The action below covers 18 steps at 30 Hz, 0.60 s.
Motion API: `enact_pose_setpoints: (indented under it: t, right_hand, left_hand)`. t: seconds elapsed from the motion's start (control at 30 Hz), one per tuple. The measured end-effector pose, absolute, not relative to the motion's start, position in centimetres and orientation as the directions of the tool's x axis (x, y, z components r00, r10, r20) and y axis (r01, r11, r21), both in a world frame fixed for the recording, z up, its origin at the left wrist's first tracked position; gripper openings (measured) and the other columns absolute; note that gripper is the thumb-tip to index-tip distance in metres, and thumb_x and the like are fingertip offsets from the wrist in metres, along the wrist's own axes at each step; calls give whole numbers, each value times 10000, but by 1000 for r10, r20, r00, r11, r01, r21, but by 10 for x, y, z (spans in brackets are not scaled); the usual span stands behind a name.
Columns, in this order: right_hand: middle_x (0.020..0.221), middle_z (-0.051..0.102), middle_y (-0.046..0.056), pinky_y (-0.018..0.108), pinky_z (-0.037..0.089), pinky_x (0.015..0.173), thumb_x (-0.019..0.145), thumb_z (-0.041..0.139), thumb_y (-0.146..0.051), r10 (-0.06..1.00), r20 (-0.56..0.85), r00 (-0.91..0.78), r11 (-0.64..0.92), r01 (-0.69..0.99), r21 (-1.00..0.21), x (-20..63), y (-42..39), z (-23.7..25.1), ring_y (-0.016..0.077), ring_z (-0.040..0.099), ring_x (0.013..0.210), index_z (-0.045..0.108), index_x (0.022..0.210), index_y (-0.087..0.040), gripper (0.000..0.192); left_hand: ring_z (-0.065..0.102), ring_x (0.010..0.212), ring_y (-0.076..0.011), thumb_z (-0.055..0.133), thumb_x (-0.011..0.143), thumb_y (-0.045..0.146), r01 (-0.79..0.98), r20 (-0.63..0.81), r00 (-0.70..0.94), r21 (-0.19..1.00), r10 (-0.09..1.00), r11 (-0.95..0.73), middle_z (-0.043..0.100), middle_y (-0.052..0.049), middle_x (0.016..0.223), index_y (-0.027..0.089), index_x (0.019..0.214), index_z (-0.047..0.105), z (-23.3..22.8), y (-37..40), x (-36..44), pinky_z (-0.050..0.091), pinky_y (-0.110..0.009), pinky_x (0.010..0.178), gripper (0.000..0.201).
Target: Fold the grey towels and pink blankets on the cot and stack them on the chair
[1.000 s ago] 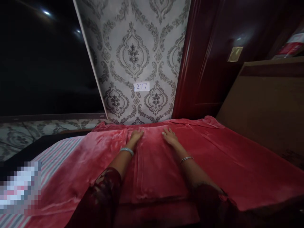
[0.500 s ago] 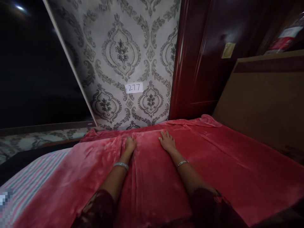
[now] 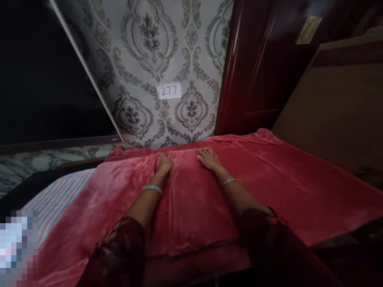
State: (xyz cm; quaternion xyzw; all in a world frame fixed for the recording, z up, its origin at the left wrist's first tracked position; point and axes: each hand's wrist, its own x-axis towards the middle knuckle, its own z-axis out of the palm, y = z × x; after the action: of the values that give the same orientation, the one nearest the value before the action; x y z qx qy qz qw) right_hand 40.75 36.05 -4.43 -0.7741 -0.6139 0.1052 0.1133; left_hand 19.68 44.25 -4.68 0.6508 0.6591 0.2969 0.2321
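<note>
Your left hand [image 3: 164, 164] lies at the far end of the folded red blanket [image 3: 197, 199], right at its left edge; its fingers are half sunk in the crease there, so you cannot tell whether they are flat or pinching the plush. Your right hand [image 3: 208, 158] rests open, palm down, on the same far end, fingers spread; the two hands sit near each other with a strip of blanket between them. The folded blanket lies on a wider red spread [image 3: 299, 187] that covers the bed; its near end hangs at the bed's edge, and your dark sleeves [image 3: 119, 255] hide part of that edge. A bangle [image 3: 152, 188] rings your left wrist; a thin bracelet [image 3: 229, 181] rings the right.

To the left a striped sheet [image 3: 56, 199] shows beside the spread; the lower left corner is a pixelated patch [image 3: 18, 247], so what lies there cannot be made out. The upper left is a black panel [image 3: 38, 79] with no detail visible. On the damask wallpaper [image 3: 149, 59] a small white label [image 3: 169, 91] reads "277" in handwriting. Right of it stands a dark red door [image 3: 254, 67], its top cut off; a brass plate [image 3: 308, 30] on it is blurred. The brown headboard [image 3: 338, 103] runs out of frame at right.
</note>
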Motion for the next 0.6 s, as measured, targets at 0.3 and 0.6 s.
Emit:
enact_pose_setpoints:
  t: [0.3, 0.6]
  right_hand:
    - [1690, 197, 71, 564, 199, 1211, 1053, 316, -484, 991, -57, 122, -133, 951, -278, 406, 264, -59, 294, 127, 1557, 280, 1618, -297, 596]
    - [1698, 163, 76, 594, 179, 1208, 1060, 329, -466, 986, 6, 170, -164, 960, -228, 382, 228, -63, 283, 76, 1564, 288, 1612, -293, 581]
  left_hand:
    - [589, 703, -175, 687, 798, 378, 648, 48, 157, 749, 986, -140, 607, -3, 689, 188, 724, 590, -70, 348, 157, 434, -264, 636, 226]
    - [641, 753, -221, 604, 780, 267, 657, 27, 165, 743, 986, -130, 641, -42, 701, 165, 729, 677, -64, 330, 156, 467, -296, 658, 136]
